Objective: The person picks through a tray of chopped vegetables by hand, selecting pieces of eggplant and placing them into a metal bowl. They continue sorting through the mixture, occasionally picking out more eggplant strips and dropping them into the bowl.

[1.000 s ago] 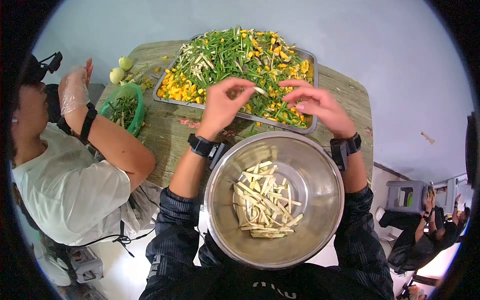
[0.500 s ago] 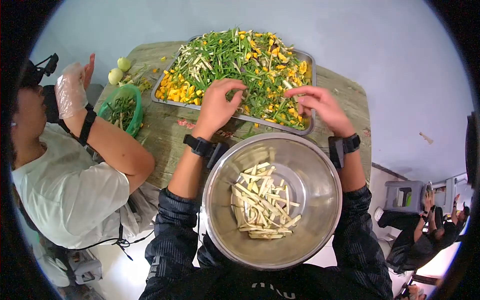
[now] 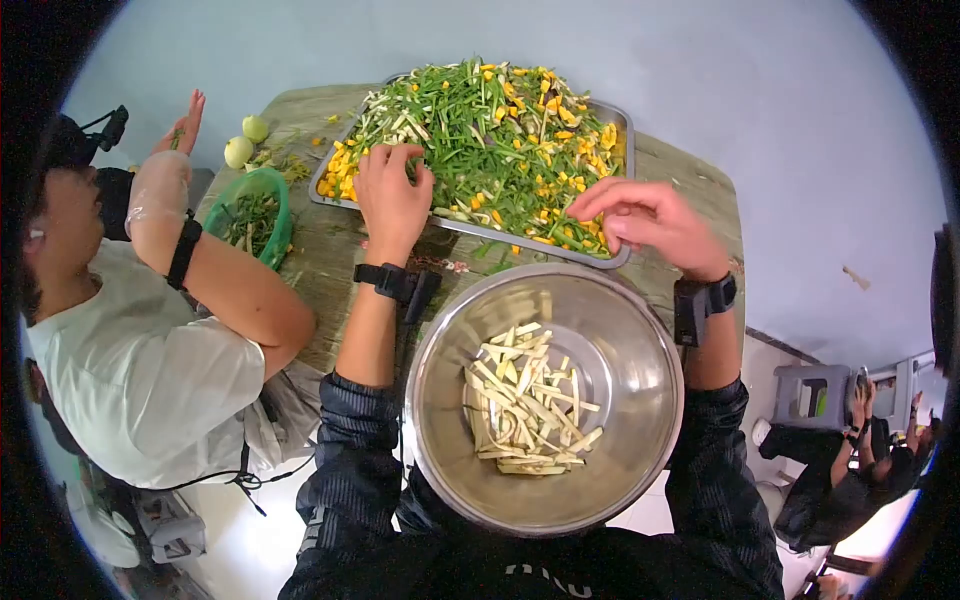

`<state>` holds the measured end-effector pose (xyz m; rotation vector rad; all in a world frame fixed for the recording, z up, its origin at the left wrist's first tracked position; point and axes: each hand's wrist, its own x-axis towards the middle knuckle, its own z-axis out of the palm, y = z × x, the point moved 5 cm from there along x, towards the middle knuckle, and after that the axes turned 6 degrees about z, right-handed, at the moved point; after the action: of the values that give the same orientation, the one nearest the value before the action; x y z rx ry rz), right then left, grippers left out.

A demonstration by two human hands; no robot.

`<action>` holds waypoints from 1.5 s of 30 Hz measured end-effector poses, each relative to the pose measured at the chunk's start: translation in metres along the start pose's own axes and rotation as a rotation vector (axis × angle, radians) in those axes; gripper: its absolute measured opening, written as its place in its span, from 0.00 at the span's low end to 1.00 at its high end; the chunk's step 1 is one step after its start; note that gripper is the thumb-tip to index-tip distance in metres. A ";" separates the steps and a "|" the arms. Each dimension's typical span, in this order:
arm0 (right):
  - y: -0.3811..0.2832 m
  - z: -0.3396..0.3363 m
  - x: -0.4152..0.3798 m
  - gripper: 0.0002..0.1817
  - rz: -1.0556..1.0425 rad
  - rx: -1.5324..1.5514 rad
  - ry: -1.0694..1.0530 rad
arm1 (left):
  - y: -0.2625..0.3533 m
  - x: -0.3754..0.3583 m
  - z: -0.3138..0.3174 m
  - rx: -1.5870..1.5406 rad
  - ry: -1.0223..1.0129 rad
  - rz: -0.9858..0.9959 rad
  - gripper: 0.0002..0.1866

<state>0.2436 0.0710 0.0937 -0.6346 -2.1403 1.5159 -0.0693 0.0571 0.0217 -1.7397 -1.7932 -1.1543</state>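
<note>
A metal tray (image 3: 470,226) on the table is heaped with cut green stalks (image 3: 460,130) and yellow-orange pieces (image 3: 343,170). Over the tray's left front part is my left hand (image 3: 395,200), fingers curled and close together; whatever they may hold is too small to tell. Above the tray's right front corner my right hand (image 3: 650,220) has its fingers bent, thumb near them, and I cannot make out anything between them. Nearer my body, a steel bowl (image 3: 640,400) holds pale cut strips (image 3: 530,400).
The wooden table (image 3: 690,190) bears a green basket (image 3: 280,215) of greens and two pale round vegetables (image 3: 238,152) at the left. A co-worker in a white shirt (image 3: 150,380) sits close on the left. Other people and a grey stool (image 3: 805,395) are at the far right.
My left hand has moved left along the tray. My right hand has shifted slightly right and down. The co-worker's hands have moved a little.
</note>
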 end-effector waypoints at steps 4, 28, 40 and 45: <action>0.054 -0.006 0.011 0.11 0.219 0.060 0.055 | -0.008 0.026 -0.001 0.120 0.018 0.014 0.10; 0.093 0.008 0.023 0.09 0.243 -0.032 0.103 | -0.032 0.036 0.030 0.048 0.005 -0.100 0.11; 0.093 0.007 0.022 0.09 0.281 -0.057 0.077 | -0.040 0.044 0.019 -0.097 0.141 -0.120 0.05; 0.091 0.007 0.022 0.09 0.288 -0.092 0.088 | -0.039 0.042 0.019 -0.119 0.062 -0.126 0.04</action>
<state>0.2324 0.1060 0.0075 -1.0603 -2.1317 1.5046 -0.1081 0.1023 0.0317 -1.6559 -1.8532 -1.3770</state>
